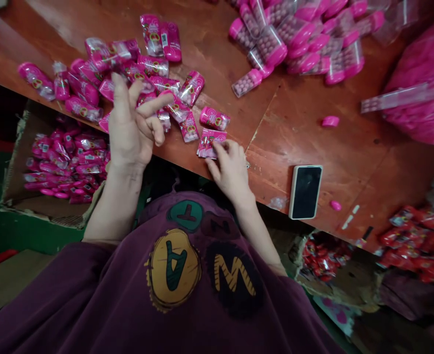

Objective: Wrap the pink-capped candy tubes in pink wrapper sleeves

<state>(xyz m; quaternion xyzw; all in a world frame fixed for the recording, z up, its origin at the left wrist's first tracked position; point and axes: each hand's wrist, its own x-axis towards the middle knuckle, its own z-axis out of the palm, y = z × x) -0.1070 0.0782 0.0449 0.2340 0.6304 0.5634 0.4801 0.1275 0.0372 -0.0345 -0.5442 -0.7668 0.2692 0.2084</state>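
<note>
Head view: two hands at pink packets on a worktop.
Left hand hovers empty, fingers spread, over the pile by the worktop's near edge. Right hand, fingers together, touches a packet at that edge; whether it grips, I cannot tell. Phone lies near.
</note>
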